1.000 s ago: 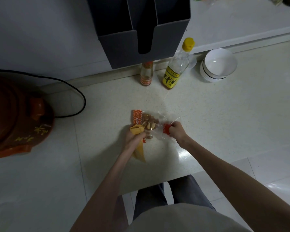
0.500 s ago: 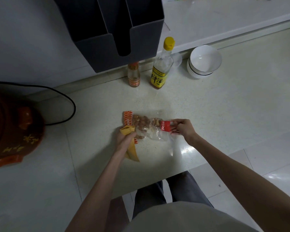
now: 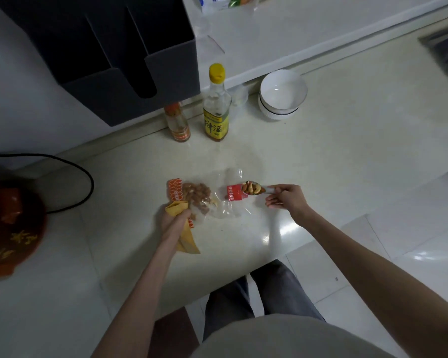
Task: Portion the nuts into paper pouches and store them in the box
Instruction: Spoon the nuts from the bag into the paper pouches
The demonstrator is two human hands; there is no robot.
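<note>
Nuts (image 3: 252, 188) heaped on spoon, right hand (image 3: 286, 198) pinching handle; left hand (image 3: 175, 219) grips yellow pouch (image 3: 176, 208). Keep spoon level, tip slowly into pouch mouth.

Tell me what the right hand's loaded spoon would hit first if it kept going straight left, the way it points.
The right hand points its spoon of nuts left. Going on, it would probably meet the clear nut bag at its red label first, before the yellow pouch gripped by the left hand; height is unclear.
</note>
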